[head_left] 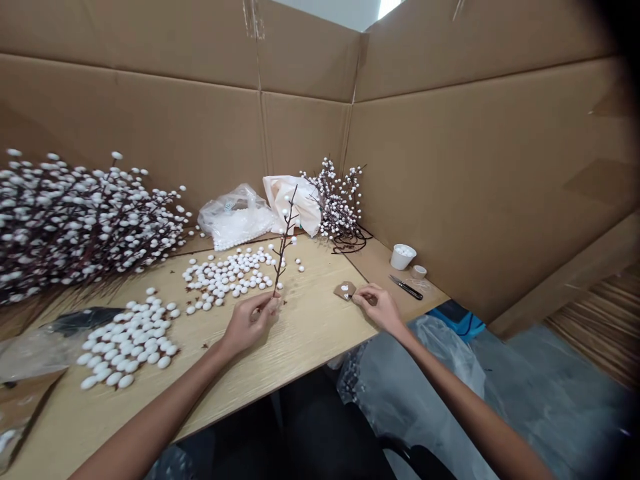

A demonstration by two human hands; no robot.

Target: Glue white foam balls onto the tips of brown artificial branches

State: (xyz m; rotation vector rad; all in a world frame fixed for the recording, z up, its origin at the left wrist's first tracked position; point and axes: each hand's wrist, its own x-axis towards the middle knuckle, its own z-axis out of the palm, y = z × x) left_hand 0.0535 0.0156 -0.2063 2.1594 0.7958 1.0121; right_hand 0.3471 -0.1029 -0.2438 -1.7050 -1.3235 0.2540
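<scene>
My left hand is closed round the lower end of a dark brown artificial twig, which stands nearly upright above the table. Short bare side stems show on the twig, with a few white berries towards its top. My right hand has its fingertips pinched together at the edge of a small brown cardboard piece that carries white blobs. Whatever sits between those fingertips is too small to make out. Loose white berries lie on the table beyond my left hand, and a second group of larger white berries lies to its left.
Finished-looking berry branches are heaped at the left. A clear plastic bag of white balls and another berry bunch stand at the back. Snips, a tape roll and a white cup sit right. Cardboard walls enclose the table.
</scene>
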